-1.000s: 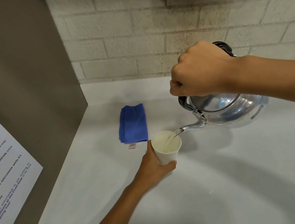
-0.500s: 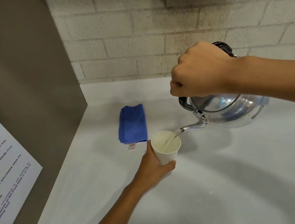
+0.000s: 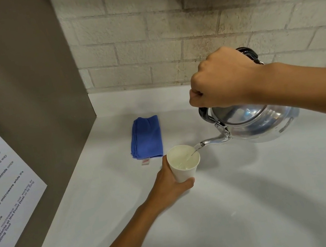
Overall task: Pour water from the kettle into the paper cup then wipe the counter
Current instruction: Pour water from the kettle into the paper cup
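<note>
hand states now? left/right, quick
Left hand: closed around the paper cup, steadying it on the counter.
Right hand: closed on the kettle handle, tilting it to pour.

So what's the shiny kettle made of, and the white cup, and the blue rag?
The shiny silver kettle looks like polished metal: it mirrors the room. The white cup seems to be matte paper, thin-walled. The folded blue rag looks like soft, fuzzy cloth, perhaps microfibre.

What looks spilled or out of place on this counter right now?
Nothing stands out. The stream from the kettle lands inside the cup, held upright by the left hand. No puddle shows on the counter, and the cloth lies folded.
</note>
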{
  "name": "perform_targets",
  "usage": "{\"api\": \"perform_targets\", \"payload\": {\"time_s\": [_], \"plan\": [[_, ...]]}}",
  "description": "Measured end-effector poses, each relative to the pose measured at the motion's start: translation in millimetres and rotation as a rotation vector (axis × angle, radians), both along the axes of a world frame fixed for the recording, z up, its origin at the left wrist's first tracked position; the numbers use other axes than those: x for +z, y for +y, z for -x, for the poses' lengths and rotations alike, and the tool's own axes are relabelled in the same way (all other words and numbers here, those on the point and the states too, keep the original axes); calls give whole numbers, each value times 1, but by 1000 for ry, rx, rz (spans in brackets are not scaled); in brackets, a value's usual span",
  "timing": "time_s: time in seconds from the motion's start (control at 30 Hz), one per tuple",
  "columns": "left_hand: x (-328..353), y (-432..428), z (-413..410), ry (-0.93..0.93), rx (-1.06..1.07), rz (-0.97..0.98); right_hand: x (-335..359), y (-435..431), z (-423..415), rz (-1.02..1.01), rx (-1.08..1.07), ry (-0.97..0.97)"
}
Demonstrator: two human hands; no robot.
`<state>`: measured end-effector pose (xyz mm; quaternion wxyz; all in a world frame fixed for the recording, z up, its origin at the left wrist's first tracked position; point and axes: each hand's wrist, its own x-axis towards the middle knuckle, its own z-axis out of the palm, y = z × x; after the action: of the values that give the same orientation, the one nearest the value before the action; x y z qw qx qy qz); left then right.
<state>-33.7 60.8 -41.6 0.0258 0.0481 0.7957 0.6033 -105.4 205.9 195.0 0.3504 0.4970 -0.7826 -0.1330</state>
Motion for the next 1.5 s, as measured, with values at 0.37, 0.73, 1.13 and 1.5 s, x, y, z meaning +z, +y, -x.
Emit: {"api": "perform_targets", "payload": {"time_s": [0.37, 0.73, 1.13, 1.5], "plan": [[1, 1, 0, -1, 5, -6, -5, 0, -4, -17, -5, -56], [-1, 0, -1, 1, 10, -6, 2, 0, -10, -25, -78, -108], [5, -1, -6, 19, 26, 14, -9, 45, 12, 211, -329, -359], [4, -1, -5, 5, 26, 8, -34, 55, 93, 738, -626, -765]]}}
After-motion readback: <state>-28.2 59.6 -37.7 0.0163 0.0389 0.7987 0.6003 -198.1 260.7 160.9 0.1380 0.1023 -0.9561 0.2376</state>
